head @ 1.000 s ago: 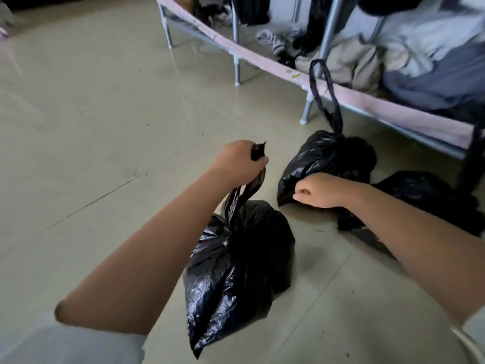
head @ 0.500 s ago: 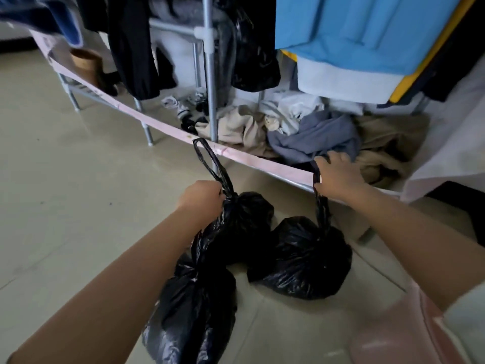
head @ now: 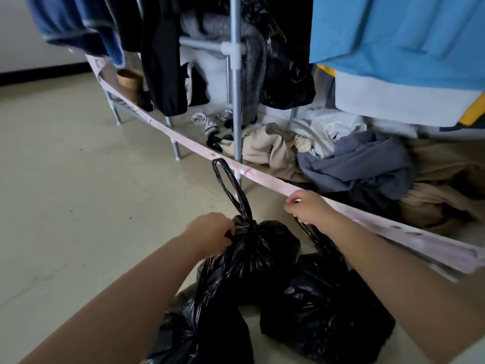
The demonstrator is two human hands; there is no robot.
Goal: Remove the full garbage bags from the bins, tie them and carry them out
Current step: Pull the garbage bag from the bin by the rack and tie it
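Hands [head: 210,233] gripping black bags [head: 325,308], knots hidden

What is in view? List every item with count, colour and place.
garbage bags: three, black, tied, on the floor by the rack
clothes rack: one, grey metal poles, pink-edged base shelf, behind the bags
hanging clothes: several, blue, black, grey, on the rack
clothes pile: several, beige, grey, white, on the base shelf
floor: pale tiles
left hand: grips bag necks
right hand: grips a bag handle
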